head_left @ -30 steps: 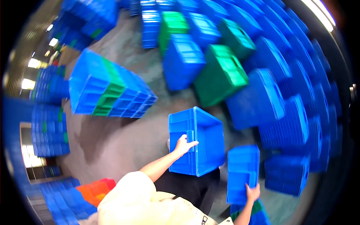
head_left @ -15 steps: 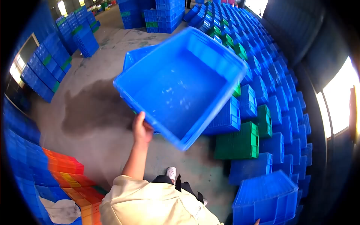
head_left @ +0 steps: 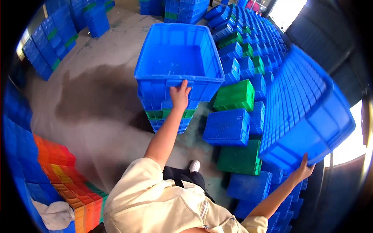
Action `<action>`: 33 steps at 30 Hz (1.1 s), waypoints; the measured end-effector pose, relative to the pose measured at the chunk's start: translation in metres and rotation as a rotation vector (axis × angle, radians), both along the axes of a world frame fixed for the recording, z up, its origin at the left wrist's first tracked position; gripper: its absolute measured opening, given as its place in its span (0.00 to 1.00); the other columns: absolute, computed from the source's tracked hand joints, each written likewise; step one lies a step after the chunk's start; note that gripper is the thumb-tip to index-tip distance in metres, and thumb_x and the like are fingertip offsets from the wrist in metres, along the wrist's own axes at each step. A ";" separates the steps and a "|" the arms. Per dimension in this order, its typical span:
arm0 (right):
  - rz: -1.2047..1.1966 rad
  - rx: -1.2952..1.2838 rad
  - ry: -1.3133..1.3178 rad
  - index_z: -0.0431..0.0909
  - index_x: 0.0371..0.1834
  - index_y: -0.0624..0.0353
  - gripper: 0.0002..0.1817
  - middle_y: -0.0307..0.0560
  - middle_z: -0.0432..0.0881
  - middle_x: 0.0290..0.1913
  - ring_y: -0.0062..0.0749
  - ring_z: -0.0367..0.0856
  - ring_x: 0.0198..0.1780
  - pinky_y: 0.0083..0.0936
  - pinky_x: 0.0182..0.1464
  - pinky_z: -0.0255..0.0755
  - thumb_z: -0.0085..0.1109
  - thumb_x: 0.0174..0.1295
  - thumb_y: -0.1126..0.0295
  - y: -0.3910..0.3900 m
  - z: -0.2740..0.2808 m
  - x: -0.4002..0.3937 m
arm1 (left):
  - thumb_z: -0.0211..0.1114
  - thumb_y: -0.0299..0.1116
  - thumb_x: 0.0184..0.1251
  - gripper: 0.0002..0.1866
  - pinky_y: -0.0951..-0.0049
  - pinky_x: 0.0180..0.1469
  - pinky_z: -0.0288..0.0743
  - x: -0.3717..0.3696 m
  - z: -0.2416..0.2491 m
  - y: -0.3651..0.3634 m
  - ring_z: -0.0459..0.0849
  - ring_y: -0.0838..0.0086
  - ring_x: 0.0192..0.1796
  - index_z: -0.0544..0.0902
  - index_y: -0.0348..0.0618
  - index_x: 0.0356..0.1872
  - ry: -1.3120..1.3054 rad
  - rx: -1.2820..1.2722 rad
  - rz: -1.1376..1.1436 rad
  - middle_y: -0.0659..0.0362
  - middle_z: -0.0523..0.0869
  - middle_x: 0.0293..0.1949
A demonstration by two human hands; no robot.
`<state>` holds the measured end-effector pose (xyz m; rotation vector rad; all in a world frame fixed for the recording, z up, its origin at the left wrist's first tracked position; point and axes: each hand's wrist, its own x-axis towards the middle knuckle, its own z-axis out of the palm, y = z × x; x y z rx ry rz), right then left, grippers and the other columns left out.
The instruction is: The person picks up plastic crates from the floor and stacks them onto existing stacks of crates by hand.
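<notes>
My left hand [head_left: 179,95] grips the near rim of an open blue crate [head_left: 176,62] that sits upright on top of a stack of blue and green crates [head_left: 167,116]. My right hand [head_left: 302,170] holds the lower edge of a second blue crate [head_left: 307,112], which is lifted at the right and tilted, its ribbed bottom facing me. Both arms are stretched out from my cream sleeves.
Upturned blue and green crates [head_left: 237,128] cover the floor in rows running to the back right. Stacked red, orange and yellow crates [head_left: 62,171] stand at the lower left. Blue stacks [head_left: 46,46] line the left wall. A wet patch [head_left: 93,101] darkens the concrete floor.
My left hand has swung the tilted crate down and set it level on the stack. My right hand has raised the second crate from low at the right to shoulder height.
</notes>
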<state>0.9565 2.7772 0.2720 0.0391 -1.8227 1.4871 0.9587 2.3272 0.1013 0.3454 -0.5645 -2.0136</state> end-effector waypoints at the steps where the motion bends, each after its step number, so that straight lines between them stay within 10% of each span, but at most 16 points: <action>1: 0.028 0.092 0.057 0.70 0.46 0.69 0.23 0.48 0.75 0.42 0.29 0.74 0.40 0.23 0.43 0.68 0.63 0.45 0.74 -0.017 0.010 -0.017 | 0.63 0.26 0.54 0.08 0.69 0.36 0.76 -0.003 -0.006 -0.015 0.78 0.75 0.33 0.74 0.43 0.34 -0.064 -0.107 0.010 0.62 0.78 0.31; 7: 0.123 0.618 0.433 0.73 0.36 0.65 0.29 0.46 0.77 0.30 0.26 0.76 0.31 0.22 0.36 0.70 0.75 0.30 0.64 -0.159 0.073 -0.078 | 0.63 0.25 0.52 0.17 0.65 0.34 0.80 -0.010 -0.010 -0.045 0.77 0.77 0.36 0.67 0.47 0.41 -0.108 -0.115 0.074 0.63 0.76 0.35; 10: 0.340 0.834 0.593 0.73 0.34 0.60 0.27 0.51 0.77 0.25 0.43 0.78 0.28 0.28 0.31 0.71 0.70 0.30 0.57 -0.233 0.094 -0.098 | 0.62 0.24 0.53 0.16 0.66 0.33 0.80 -0.006 -0.016 -0.038 0.76 0.77 0.36 0.67 0.47 0.41 -0.122 -0.075 0.113 0.63 0.75 0.34; 17: 0.642 1.303 0.791 0.67 0.28 0.54 0.23 0.39 0.74 0.24 0.35 0.77 0.26 0.28 0.29 0.69 0.68 0.28 0.62 -0.379 0.074 -0.084 | 0.63 0.21 0.50 0.13 0.63 0.37 0.80 -0.014 -0.016 -0.039 0.79 0.72 0.30 0.66 0.46 0.20 -0.074 0.012 0.188 0.64 0.76 0.25; 21: 0.723 1.260 0.812 0.67 0.28 0.54 0.22 0.39 0.74 0.24 0.34 0.76 0.27 0.27 0.29 0.70 0.67 0.29 0.63 -0.416 0.081 -0.085 | 0.61 0.22 0.53 0.16 0.70 0.35 0.80 0.001 0.004 -0.036 0.78 0.77 0.38 0.69 0.48 0.41 -0.155 -0.037 0.186 0.63 0.78 0.35; 33: 0.681 1.250 0.785 0.64 0.25 0.54 0.22 0.39 0.72 0.22 0.32 0.76 0.26 0.26 0.25 0.70 0.69 0.29 0.62 -0.456 0.050 -0.081 | 0.62 0.25 0.53 0.19 0.69 0.35 0.81 0.003 -0.016 -0.045 0.78 0.71 0.41 0.66 0.46 0.45 -0.158 -0.110 0.122 0.58 0.77 0.40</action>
